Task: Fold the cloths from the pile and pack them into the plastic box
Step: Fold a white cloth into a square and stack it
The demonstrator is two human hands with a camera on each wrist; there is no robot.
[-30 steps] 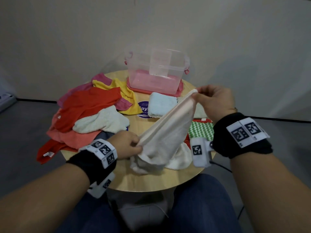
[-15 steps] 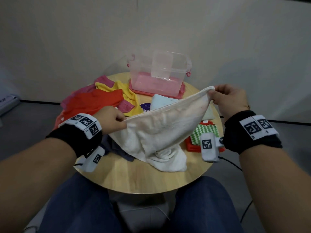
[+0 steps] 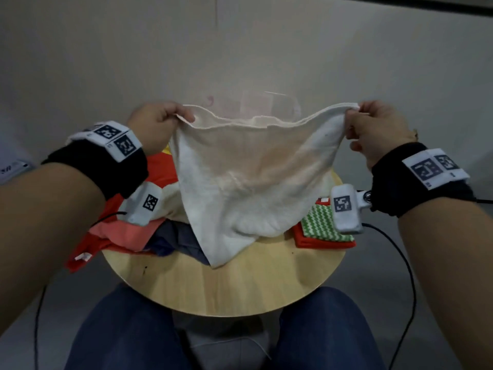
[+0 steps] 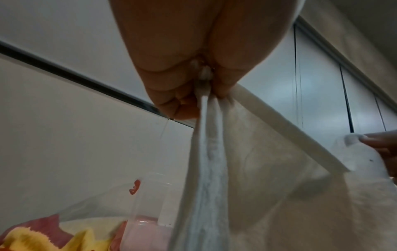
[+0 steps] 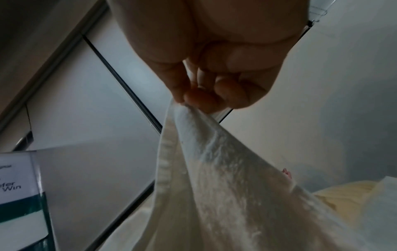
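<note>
**A:** What is held, and how is each grip set?

**B:** A white cloth is held up in the air above the round wooden surface. One top corner is pinched by the left hand, the other by the right hand. In each wrist view the fingers are seen curled tight around a bunched corner of the fabric, so both grips are closed on the cloth. The top edge sags between the two hands, and the lower part hangs to a point whose tip seems to brush the surface, though contact cannot be confirmed.

**A:** What else is placed around that cloth?

**B:** Left of the cloth, a pile of loose cloths in red, coral and dark blue is spread over the edge of the surface. Right of the cloth, a folded green zigzag cloth is laid on a folded red one. Behind the cloth, the clear plastic box with its pink base is mostly hidden; it is shown best in the left wrist view.

**A:** How is the cloth expected to handle?

**B:** It is judged to be light, soft and limp, with a terry-like nap that should not slip. No shape is kept unless it is stretched. The two top corners are judged the best places to be held, so the fabric can be pulled flat and lowered for folding.
</note>
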